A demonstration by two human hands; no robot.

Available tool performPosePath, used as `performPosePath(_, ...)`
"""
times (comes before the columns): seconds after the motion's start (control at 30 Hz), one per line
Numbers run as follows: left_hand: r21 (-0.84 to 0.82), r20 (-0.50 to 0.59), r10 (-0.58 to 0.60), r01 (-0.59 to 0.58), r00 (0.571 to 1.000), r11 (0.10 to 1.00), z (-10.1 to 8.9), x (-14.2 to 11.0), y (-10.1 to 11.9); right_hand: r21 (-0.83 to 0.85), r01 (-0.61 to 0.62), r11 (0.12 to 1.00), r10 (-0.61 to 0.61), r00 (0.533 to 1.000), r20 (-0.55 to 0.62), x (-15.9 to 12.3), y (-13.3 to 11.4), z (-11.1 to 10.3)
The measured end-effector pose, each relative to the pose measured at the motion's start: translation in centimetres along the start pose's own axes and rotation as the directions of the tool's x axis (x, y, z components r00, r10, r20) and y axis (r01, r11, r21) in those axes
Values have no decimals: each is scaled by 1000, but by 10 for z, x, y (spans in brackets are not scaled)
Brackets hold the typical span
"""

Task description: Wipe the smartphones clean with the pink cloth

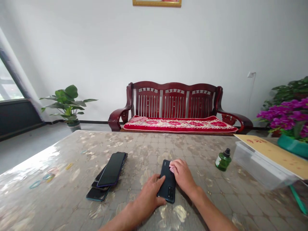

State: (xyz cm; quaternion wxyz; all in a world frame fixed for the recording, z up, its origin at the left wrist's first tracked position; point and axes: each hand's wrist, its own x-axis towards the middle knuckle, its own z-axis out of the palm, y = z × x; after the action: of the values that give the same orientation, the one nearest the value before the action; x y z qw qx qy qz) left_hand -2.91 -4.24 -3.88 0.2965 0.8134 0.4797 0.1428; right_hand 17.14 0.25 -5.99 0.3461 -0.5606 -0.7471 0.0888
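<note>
A dark smartphone lies back side up on the table, its camera block toward me. My left hand grips its left edge, with the thumb resting at the lower corner. Bunched in the closed fingers of my right hand is a small pink cloth, pressed on the far right part of the phone's back. Most of the cloth is hidden by the fingers. To the left is a loose stack of several phones, the top one with its black screen up.
A green bottle with a black cap stands to the right, beside a clear plastic box with a tan board on top. Rubber bands are scattered on the patterned table at left. A wooden bench stands beyond.
</note>
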Motion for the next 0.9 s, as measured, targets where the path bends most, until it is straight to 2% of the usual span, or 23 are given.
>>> performPosePath(0.13, 27, -32, 25, -24, 999, 999, 5, -3, -2, -26, 16, 1000, -15, 1000, 19, -1, -2, -2)
performPosePath(0.27, 33, -72, 46, -44, 996, 998, 9, -3, -6, -34, 74, 997, -71, 994, 85, -3, -7, -6)
performPosePath(0.47, 85, -95, 89, -81, 992, 993, 11, -4, -7, 84, 145, 986, -160, 961, 225, -10, -24, -20)
performPosePath(0.63, 224, -79, 276, -253, 958, 941, 16, -7, 0, 93, 168, 981, -190, 921, 339, -25, -38, -31)
performPosePath(0.77, 287, -77, 348, -313, 934, 905, 20, -7, 1, 38, 191, 981, -192, 920, 342, -23, -35, -28)
performPosePath(0.9, 368, -36, 340, -304, 940, 879, 22, -3, -1, -40, 190, 981, -169, 937, 304, 3, -26, -19)
